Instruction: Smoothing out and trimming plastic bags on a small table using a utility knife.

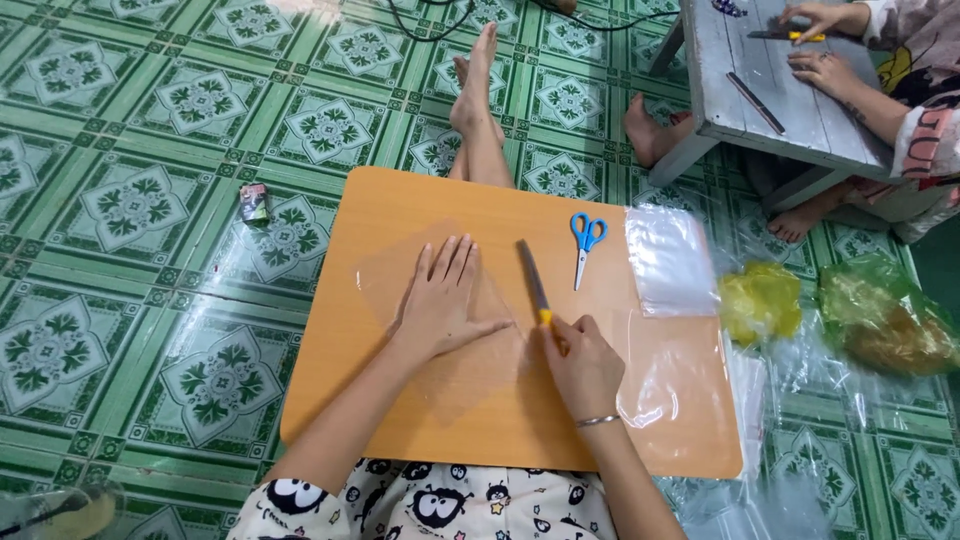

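Left hand [440,305] released flat on clear plastic sheet [400,275], right hand [580,365] grasping yellow-handled knife [533,280] on orange board counter [400,400]; cut barely begun, sheet apparently uncut.

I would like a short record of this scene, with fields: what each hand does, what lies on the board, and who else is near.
left hand: left hand pressed flat, fingers spread, on a clear plastic sheet
right hand: right hand grips the yellow handle of a knife, blade pointing away
surface: orange board resting over the lap
also on board: blue scissors, stack of clear bags at the right edge
floor: green patterned tiles, yellow-green plastic bags to the right
nearby: another person's hands at a grey low table
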